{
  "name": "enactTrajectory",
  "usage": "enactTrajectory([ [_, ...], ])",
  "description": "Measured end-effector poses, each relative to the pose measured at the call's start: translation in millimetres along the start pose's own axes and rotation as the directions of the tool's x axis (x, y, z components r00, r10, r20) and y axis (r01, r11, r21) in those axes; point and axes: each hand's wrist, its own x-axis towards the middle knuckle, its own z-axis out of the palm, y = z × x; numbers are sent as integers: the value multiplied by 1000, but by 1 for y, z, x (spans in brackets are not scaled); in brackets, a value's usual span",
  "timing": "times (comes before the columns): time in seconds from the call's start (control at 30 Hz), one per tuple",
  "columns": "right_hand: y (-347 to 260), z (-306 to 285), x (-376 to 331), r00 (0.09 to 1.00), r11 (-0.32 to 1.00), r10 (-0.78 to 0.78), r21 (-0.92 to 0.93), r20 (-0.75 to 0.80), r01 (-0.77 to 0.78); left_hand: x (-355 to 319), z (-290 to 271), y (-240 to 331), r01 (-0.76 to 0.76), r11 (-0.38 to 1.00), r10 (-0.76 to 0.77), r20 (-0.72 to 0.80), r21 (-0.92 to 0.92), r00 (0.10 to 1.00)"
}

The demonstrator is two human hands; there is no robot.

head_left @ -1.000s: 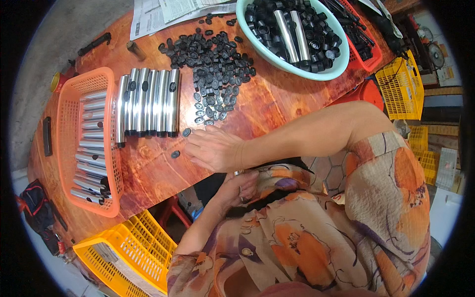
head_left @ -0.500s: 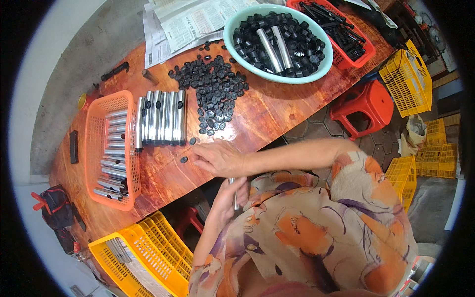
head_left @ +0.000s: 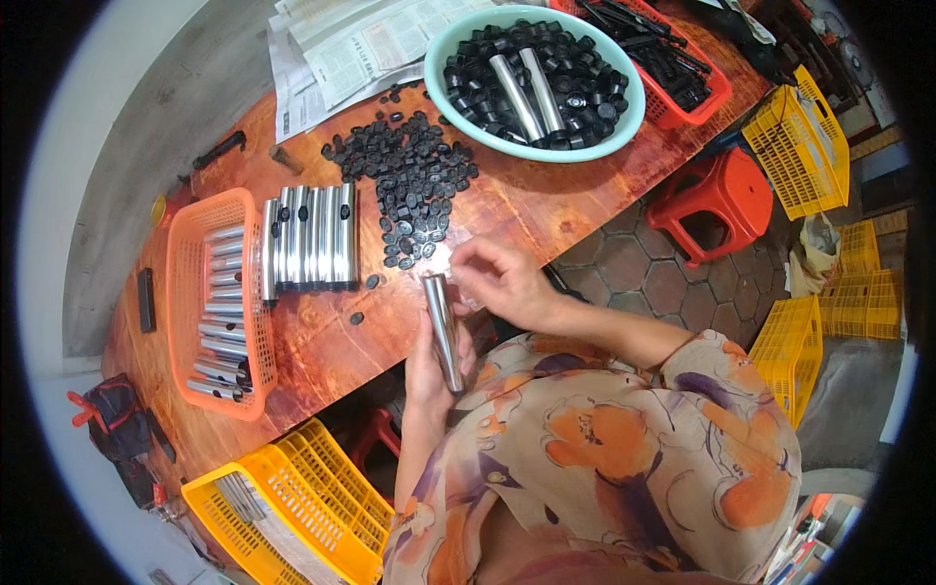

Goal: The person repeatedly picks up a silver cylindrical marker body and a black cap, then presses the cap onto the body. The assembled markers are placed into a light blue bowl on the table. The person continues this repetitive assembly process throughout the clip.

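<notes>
Left hand grips a metal tube upright-tilted at the table's near edge. Right hand, fingers pinched at the tube's far end; whether it holds anything cannot be told. Black caps lie just beyond.

The metal tube is shiny silver, like the row of tubes lying on the reddish-brown wooden desk. The heap of small caps is black, as are the caps filling the pale turquoise bowl. The basket on the left is orange; the crate below the desk is yellow, and so are the crates on the right. The plastic stool is red. The person's blouse is beige with an orange and purple flower pattern. The newspaper is white with dark print.
</notes>
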Motion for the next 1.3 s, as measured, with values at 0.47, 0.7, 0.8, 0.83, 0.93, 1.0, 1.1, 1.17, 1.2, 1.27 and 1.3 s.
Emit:
enactTrajectory([
  [0.47,2,-198,122,971,178,-186,-977,-152,-118,48,1,5,-116,959,161,159,-260,974],
  [0.7,3,-200,143,996,91,32,-992,-85,-88,50,-4,1,-108,932,175,167,-347,970],
  [0.8,-1,-210,148,994,154,90,-986,-56,-69,48,-1,1,-117,954,160,137,-276,978],
  [0.83,0,-215,149,997,176,66,-983,-40,-51,48,3,2,-142,964,172,119,-223,978],
  [0.93,3,-214,146,995,344,-1,-935,-98,-92,48,2,-4,-190,968,205,80,-166,976],
  [1.0,-6,-206,136,977,437,-125,-894,-170,-100,46,4,-3,-197,967,207,49,-160,977],
  [1.1,-26,-186,117,951,723,-219,-691,-217,9,46,9,-1,-183,974,188,30,-132,982],
  [1.17,-35,-155,100,985,935,-112,-350,-130,60,47,8,0,-173,977,180,44,-120,983],
  [1.2,-41,-128,89,984,964,-148,-238,-100,121,48,9,0,-166,980,173,53,-109,984],
  [1.27,-32,-87,77,1000,999,3,-49,27,-1,48,8,-1,-171,982,176,66,-84,982],
  [1.3,-27,-66,71,995,997,58,46,84,-62,48,6,-1,-174,982,179,72,-71,981],
])
